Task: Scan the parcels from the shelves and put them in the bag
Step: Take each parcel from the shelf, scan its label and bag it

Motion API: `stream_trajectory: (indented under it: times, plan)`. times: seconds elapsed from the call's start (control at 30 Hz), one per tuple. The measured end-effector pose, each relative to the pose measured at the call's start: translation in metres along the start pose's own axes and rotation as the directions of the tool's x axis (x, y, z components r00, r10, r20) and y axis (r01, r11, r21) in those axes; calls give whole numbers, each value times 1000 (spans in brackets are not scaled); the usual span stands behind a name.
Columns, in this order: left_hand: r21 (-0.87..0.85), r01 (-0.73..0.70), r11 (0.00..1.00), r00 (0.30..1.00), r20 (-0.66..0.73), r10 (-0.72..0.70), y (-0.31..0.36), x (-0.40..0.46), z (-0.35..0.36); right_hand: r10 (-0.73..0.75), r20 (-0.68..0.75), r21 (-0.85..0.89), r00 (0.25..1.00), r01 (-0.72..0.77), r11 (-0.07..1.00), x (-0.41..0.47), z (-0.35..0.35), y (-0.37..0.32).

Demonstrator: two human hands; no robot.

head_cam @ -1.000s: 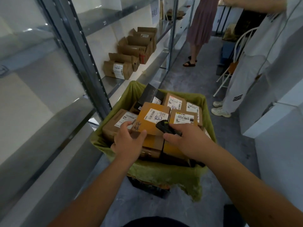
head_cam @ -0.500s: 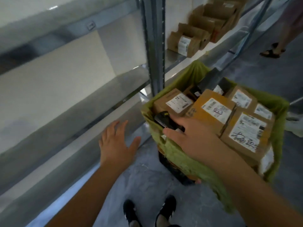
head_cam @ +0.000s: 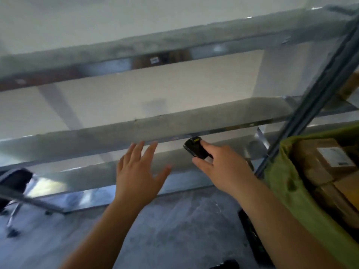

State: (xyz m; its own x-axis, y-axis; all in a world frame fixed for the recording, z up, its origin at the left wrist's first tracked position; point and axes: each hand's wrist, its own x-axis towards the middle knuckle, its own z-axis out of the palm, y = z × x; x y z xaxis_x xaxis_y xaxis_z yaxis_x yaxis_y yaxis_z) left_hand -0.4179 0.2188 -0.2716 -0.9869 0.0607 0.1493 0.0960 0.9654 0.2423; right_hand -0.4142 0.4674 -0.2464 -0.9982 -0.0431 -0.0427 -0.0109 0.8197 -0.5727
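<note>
My right hand (head_cam: 221,167) grips a small black scanner (head_cam: 196,147) and holds it out toward the lower metal shelf (head_cam: 174,125). To its left, my left hand (head_cam: 138,171) is spread with straight fingers and holds nothing. The green bag (head_cam: 281,171) stands at the right edge, with brown cardboard parcels (head_cam: 318,162) inside, one bearing a white label. The shelves in front of me show no parcels; a brown shape reflects in the upper shelf's front edge.
A grey upright post (head_cam: 314,105) of the rack slants down between the shelf bay and the bag. A dark chair on castors (head_cam: 13,183) stands at the lower left. Grey concrete floor (head_cam: 174,230) lies below my arms.
The view has swung left, away from the bag toward a bare shelf bay. My left hand let go of the parcel in the bag and spread open. My right hand carried the scanner out toward the shelf.
</note>
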Motion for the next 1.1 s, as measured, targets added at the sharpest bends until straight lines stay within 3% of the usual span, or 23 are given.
stream_trajectory:
  times: [0.3, 0.6, 0.7, 0.9, 1.1]
  plan:
    - [-12, 293, 956, 953, -77, -293, -196, -117, -77, -178, 114, 70, 977, 171, 983, -27, 149, -182]
    - [-9, 591, 807, 790, -198, -580, -345, -230, -153, -466, 294, 163, 835, 437, 885, -58, 247, -365]
    - [-54, 623, 780, 746, -259, -614, -375, -247, -181, -541, 332, 172, 773, 514, 840, -60, 258, -420]
    - [-88, 656, 749, 680, -362, -638, -440, -236, -229, -672, 255, 253, 695, 623, 740, -42, 269, -526]
    - [15, 659, 752, 688, -416, -595, -520, -195, -285, -771, 164, 193, 616, 746, 637, 7, 273, -624]
